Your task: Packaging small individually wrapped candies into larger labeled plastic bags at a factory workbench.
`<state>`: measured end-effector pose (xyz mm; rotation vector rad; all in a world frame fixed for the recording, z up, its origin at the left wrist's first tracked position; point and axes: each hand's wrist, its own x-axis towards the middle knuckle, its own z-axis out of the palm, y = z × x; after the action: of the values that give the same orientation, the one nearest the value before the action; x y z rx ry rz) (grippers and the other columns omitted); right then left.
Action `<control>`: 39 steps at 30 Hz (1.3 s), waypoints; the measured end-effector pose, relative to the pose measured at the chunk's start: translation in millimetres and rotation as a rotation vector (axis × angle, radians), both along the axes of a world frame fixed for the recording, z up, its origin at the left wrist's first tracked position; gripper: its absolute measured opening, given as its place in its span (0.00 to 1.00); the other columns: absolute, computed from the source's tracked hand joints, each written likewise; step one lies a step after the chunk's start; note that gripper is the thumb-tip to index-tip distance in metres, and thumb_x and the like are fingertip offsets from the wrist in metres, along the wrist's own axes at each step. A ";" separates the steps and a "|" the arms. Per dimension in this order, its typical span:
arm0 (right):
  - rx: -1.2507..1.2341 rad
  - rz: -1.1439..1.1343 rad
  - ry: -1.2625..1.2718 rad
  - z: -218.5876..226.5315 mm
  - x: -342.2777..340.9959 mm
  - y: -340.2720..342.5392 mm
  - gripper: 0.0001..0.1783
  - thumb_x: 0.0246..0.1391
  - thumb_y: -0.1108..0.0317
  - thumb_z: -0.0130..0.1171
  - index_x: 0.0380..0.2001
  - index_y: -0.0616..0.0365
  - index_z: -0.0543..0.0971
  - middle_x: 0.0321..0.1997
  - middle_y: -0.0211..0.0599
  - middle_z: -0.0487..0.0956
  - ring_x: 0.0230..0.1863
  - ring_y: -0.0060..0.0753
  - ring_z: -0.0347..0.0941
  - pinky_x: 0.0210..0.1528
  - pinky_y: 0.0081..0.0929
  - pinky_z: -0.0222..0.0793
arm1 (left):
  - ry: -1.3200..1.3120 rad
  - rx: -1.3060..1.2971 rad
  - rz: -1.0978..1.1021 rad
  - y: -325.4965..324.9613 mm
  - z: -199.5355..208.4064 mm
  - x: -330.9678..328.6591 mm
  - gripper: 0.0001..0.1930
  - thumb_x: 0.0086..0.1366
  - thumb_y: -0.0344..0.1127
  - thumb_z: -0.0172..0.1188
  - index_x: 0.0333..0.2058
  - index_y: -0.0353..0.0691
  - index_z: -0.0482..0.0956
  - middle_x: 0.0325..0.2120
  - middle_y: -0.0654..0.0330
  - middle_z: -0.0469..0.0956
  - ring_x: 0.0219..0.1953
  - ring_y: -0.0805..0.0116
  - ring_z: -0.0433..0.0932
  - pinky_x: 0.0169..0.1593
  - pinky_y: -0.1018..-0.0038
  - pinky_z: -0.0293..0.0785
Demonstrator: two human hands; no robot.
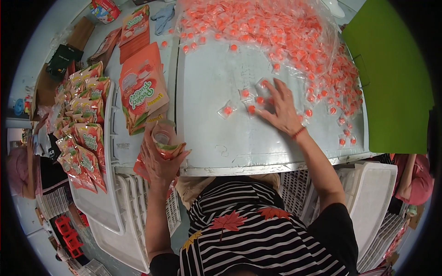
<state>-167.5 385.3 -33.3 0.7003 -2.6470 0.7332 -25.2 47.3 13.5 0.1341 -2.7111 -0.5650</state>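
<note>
My left hand (159,158) is closed around a red candy pouch (166,150) at the table's front edge. A clear plastic cup or funnel (162,133) sits at the pouch's mouth. Over the table, my right hand (283,110) has its fingers spread, the tips at a few small clear packets with orange-red candies (260,100). One more wrapped candy (227,110) lies to the left of these. Beyond my left hand is a stack of flat printed pouches (142,87).
A large heap of wrapped candies (262,23) covers the table's far side and curves down the right. Filled pouches (85,110) fill a white tray (110,184) at left. A green panel (391,83) stands at right. White crates (375,202) are stacked below. Other people are at both sides.
</note>
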 end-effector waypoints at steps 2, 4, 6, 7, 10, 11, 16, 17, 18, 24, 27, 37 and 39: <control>-0.062 0.020 -0.067 -9.1 -15.3 -21.8 0.43 0.44 0.42 0.63 0.60 0.53 0.66 0.64 0.53 0.60 0.65 0.57 0.54 0.64 0.50 0.50 | 0.022 -0.015 -0.004 1.0 5.4 -3.6 0.60 0.35 0.43 0.78 0.64 0.37 0.48 0.55 0.47 0.64 0.56 0.46 0.64 0.58 0.56 0.60; 0.046 0.030 -0.041 -10.1 -20.5 -43.8 0.42 0.43 0.40 0.63 0.58 0.52 0.68 0.62 0.54 0.62 0.63 0.56 0.56 0.63 0.50 0.51 | -0.003 0.018 0.030 1.2 6.3 -0.9 0.61 0.35 0.43 0.79 0.65 0.37 0.48 0.56 0.45 0.64 0.56 0.45 0.64 0.58 0.56 0.61; 0.004 0.084 -0.058 -4.7 -12.9 -75.1 0.38 0.44 0.40 0.63 0.55 0.49 0.71 0.58 0.52 0.64 0.60 0.57 0.58 0.58 0.53 0.55 | -0.030 0.050 0.064 -2.3 3.7 4.3 0.61 0.35 0.42 0.79 0.66 0.38 0.47 0.56 0.43 0.64 0.57 0.44 0.64 0.58 0.56 0.62; 0.039 0.101 0.025 -11.1 -7.4 -88.2 0.34 0.44 0.42 0.63 0.53 0.47 0.72 0.57 0.51 0.65 0.58 0.58 0.59 0.56 0.54 0.55 | -0.036 0.067 0.065 -4.2 -1.3 6.4 0.62 0.35 0.42 0.79 0.66 0.38 0.47 0.56 0.43 0.63 0.57 0.43 0.64 0.59 0.56 0.62; 0.035 0.133 0.102 -28.5 9.3 -129.5 0.27 0.46 0.47 0.62 0.49 0.44 0.75 0.55 0.49 0.66 0.57 0.60 0.59 0.54 0.57 0.56 | -0.045 0.073 0.073 -6.1 -6.2 8.2 0.62 0.34 0.41 0.79 0.66 0.38 0.47 0.56 0.42 0.63 0.58 0.43 0.63 0.59 0.56 0.61; 0.001 0.147 0.097 -29.8 14.6 -142.3 0.24 0.46 0.50 0.62 0.47 0.42 0.76 0.55 0.49 0.66 0.57 0.61 0.59 0.54 0.59 0.55 | -0.047 0.066 0.079 -5.7 -6.1 7.3 0.62 0.34 0.41 0.79 0.66 0.38 0.47 0.57 0.42 0.63 0.58 0.43 0.63 0.60 0.57 0.61; -0.112 0.247 0.028 -23.4 30.7 -173.3 0.27 0.46 0.52 0.63 0.49 0.49 0.75 0.57 0.50 0.66 0.60 0.62 0.57 0.57 0.60 0.54 | -0.018 0.078 0.127 -13.4 -10.0 4.9 0.62 0.34 0.42 0.79 0.65 0.37 0.47 0.57 0.43 0.62 0.59 0.44 0.62 0.60 0.56 0.60; -0.204 0.280 0.011 -21.8 29.9 -174.2 0.28 0.46 0.53 0.63 0.50 0.50 0.74 0.57 0.50 0.65 0.60 0.61 0.58 0.58 0.60 0.54 | 0.003 0.081 0.136 -16.1 -10.8 7.1 0.62 0.34 0.43 0.79 0.65 0.37 0.47 0.57 0.43 0.62 0.58 0.44 0.62 0.60 0.55 0.59; -0.212 0.227 0.077 -27.0 14.3 -167.0 0.29 0.46 0.53 0.63 0.51 0.51 0.73 0.57 0.51 0.66 0.60 0.60 0.59 0.58 0.59 0.54 | 0.004 0.081 0.135 -17.1 -10.2 9.3 0.62 0.34 0.43 0.79 0.65 0.37 0.47 0.57 0.43 0.62 0.58 0.44 0.62 0.60 0.55 0.59; 0.011 -0.349 0.277 -22.1 -130.9 -27.7 0.24 0.55 0.60 0.54 0.51 0.64 0.71 0.56 0.62 0.67 0.57 0.64 0.62 0.59 0.52 0.59 | 0.032 0.123 0.184 -20.9 -7.0 27.7 0.62 0.34 0.37 0.78 0.66 0.39 0.46 0.59 0.45 0.60 0.60 0.48 0.63 0.60 0.60 0.62; 0.080 -0.389 0.260 -36.0 -137.9 -11.2 0.24 0.57 0.60 0.52 0.51 0.66 0.70 0.57 0.63 0.65 0.58 0.64 0.62 0.60 0.49 0.59 | 0.026 0.117 0.168 -18.3 -10.4 23.8 0.62 0.34 0.36 0.79 0.67 0.41 0.46 0.60 0.44 0.59 0.61 0.48 0.62 0.61 0.60 0.62; -0.633 -0.212 -0.333 -28.3 -78.6 -37.7 0.22 0.66 0.57 0.41 0.49 0.63 0.73 0.48 0.47 0.77 0.49 0.43 0.73 0.53 0.37 0.65 | 0.043 0.072 0.085 -7.6 -8.6 3.8 0.63 0.34 0.35 0.79 0.66 0.38 0.46 0.60 0.44 0.60 0.60 0.48 0.64 0.60 0.60 0.63; -0.740 -0.267 -0.287 -9.4 -94.3 -13.7 0.21 0.66 0.56 0.41 0.48 0.62 0.73 0.47 0.46 0.78 0.49 0.42 0.74 0.53 0.34 0.66 | 0.038 0.076 0.091 -9.8 -9.6 8.6 0.62 0.34 0.35 0.79 0.66 0.38 0.46 0.59 0.44 0.61 0.60 0.48 0.64 0.60 0.61 0.64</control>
<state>-261.8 371.6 -42.7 0.0372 -2.3342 1.6816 -16.6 37.4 3.9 0.2621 -2.6323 -0.6377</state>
